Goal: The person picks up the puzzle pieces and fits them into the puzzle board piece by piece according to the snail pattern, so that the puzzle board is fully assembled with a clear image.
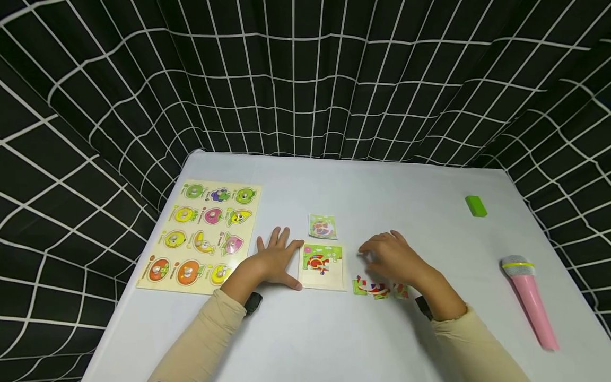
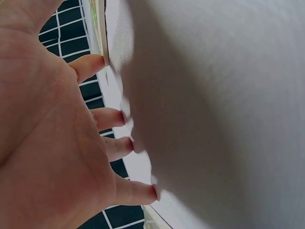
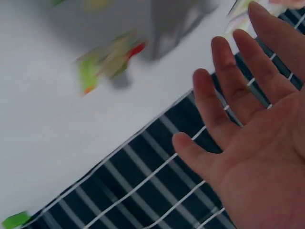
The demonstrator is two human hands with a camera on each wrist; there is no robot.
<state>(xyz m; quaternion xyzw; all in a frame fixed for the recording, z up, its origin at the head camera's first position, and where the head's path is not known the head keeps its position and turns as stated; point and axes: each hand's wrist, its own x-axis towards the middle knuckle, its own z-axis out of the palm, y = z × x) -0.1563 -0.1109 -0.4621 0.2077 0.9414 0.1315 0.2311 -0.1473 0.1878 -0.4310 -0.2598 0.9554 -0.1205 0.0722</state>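
Observation:
A small square jigsaw puzzle tray lies mid-table, its upper part filled with red and green pieces. Spread wide, my left hand rests on the table, with thumb and index finger touching the tray's left edge; its index fingertip meets that edge in the left wrist view. My right hand hovers right of the tray, fingers loosely bent and holding nothing. Below it lie several loose jigsaw pieces, partly hidden by the hand in the head view and blurred in the right wrist view. Behind the tray is a small picture card.
A fruit puzzle board with knobbed pieces covers the table's left side. Toward the right lie a green block and a pink toy microphone. Black curtains with a white grid surround the white table.

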